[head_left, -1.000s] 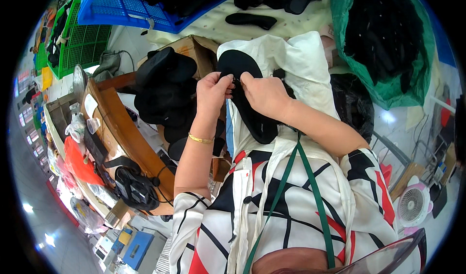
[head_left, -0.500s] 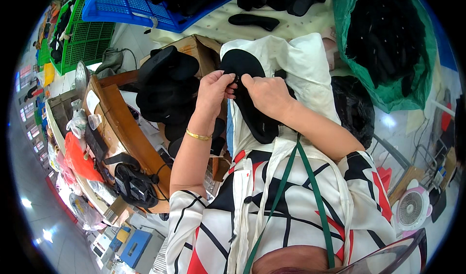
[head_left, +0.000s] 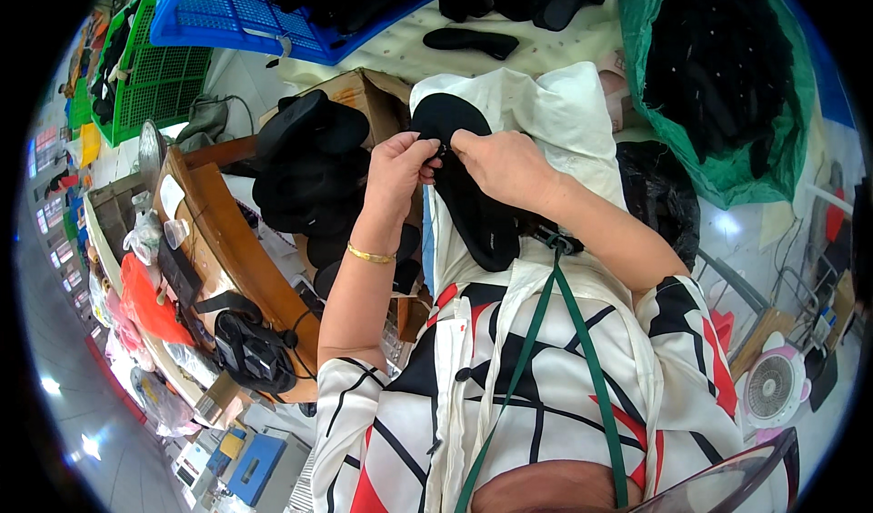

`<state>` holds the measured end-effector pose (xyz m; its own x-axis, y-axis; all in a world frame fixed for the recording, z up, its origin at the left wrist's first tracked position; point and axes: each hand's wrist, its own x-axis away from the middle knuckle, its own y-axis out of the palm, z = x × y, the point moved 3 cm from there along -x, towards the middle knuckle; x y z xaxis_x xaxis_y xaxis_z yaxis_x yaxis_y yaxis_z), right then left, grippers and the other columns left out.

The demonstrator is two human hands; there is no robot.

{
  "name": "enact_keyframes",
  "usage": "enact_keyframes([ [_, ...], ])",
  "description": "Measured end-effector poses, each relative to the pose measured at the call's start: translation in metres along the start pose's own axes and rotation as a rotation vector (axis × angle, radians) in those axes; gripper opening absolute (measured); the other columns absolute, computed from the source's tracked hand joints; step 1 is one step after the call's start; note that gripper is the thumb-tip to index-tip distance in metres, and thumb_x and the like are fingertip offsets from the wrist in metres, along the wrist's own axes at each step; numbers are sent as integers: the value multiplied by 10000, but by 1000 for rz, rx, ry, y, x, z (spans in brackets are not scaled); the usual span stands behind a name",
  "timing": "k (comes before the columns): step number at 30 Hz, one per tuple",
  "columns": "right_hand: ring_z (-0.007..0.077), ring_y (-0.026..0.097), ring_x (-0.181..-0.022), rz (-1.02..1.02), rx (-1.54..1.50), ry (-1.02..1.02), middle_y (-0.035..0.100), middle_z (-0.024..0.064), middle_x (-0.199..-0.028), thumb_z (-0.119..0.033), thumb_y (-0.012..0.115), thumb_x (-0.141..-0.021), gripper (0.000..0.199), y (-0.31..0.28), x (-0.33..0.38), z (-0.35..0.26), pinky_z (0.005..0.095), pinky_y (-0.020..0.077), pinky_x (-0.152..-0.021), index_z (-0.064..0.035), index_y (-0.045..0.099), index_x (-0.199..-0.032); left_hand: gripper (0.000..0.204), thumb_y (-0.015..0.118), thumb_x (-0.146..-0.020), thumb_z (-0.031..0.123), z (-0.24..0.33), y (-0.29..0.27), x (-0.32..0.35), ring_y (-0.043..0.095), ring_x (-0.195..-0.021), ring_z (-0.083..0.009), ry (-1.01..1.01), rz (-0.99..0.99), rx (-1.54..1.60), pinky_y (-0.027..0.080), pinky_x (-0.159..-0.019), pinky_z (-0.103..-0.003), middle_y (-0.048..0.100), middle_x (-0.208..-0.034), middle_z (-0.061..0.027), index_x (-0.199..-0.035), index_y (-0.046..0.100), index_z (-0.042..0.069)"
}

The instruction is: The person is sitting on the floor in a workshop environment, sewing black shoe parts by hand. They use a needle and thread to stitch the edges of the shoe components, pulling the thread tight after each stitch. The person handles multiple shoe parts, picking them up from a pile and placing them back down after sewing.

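Observation:
A black slipper (head_left: 492, 236) lies lengthwise over the white cloth (head_left: 564, 104) on my lap, its rounded far end pointing away from me. My left hand (head_left: 397, 169) is closed in a pinch at its middle. Opposite it, my right hand (head_left: 502, 169) pinches at the same spot, the fingertips almost meeting. A tiny dark bit shows between the fingers, too small to make out. Below my right forearm, a small dark tool (head_left: 556, 238) hangs at the end of a green cord (head_left: 536, 322); its kind is unclear.
Black slippers (head_left: 314, 181) are piled at the left beside a cardboard box (head_left: 364, 95). A wooden table (head_left: 227, 240) stands farther left. Ahead are a blue crate (head_left: 241, 13) and a loose black piece (head_left: 470, 43). A green sack (head_left: 791, 163) of black pieces stands at the right.
My right hand has shifted slightly, and its wrist has lifted a little. The dark tool on the green cord now shows more below my forearm. Both hands keep pinching the slipper.

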<state>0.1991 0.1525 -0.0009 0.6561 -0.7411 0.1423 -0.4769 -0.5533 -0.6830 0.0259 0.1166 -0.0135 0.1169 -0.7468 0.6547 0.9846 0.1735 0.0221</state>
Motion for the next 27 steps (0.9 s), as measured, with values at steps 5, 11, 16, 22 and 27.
enact_keyframes([
  [5, 417, 662, -743, 5, -80, -32, 664, 206, -746, -133, 549, -916, 92, 0, 0, 8, 525, 514, -661, -53, 590, -937, 132, 682, -880, 156, 1, 0, 1, 546, -566, -59, -7, -1, 13, 453, -545, -212, 644, -694, -5, -788, 656, 65],
  [11, 418, 659, -761, -14, -142, -65, 669, 214, -772, -140, 555, -914, 110, -6, -3, 7, 518, 512, -680, -50, 616, -929, 107, 693, -881, 156, -1, -3, -2, 572, -560, -64, 4, -14, -17, 466, -544, -201, 654, -691, -5, -813, 672, 76],
  [16, 418, 655, -733, 37, -116, -32, 657, 200, -739, -135, 554, -915, 82, 1, 0, 6, 525, 507, -636, -61, 581, -937, 147, 668, -892, 163, 0, 0, -1, 554, -578, -60, -8, -20, -40, 448, -546, -214, 644, -694, -5, -777, 642, 75],
  [22, 392, 646, -708, 138, -45, -20, 651, 176, -751, -140, 543, -957, 92, 22, 9, 8, 485, 492, -580, -72, 531, -1016, 157, 645, -907, 192, 1, -5, -2, 582, -617, -86, -89, -52, -4, 479, -572, -234, 662, -736, -27, -804, 639, 73],
  [27, 370, 656, -692, 244, -12, -44, 646, 165, -728, -122, 555, -951, 91, 27, 12, 5, 471, 495, -557, -68, 516, -1013, 119, 636, -929, 176, -3, -8, -6, 604, -601, -78, -113, -90, 50, 511, -569, -221, 676, -749, -25, -848, 641, 88],
])
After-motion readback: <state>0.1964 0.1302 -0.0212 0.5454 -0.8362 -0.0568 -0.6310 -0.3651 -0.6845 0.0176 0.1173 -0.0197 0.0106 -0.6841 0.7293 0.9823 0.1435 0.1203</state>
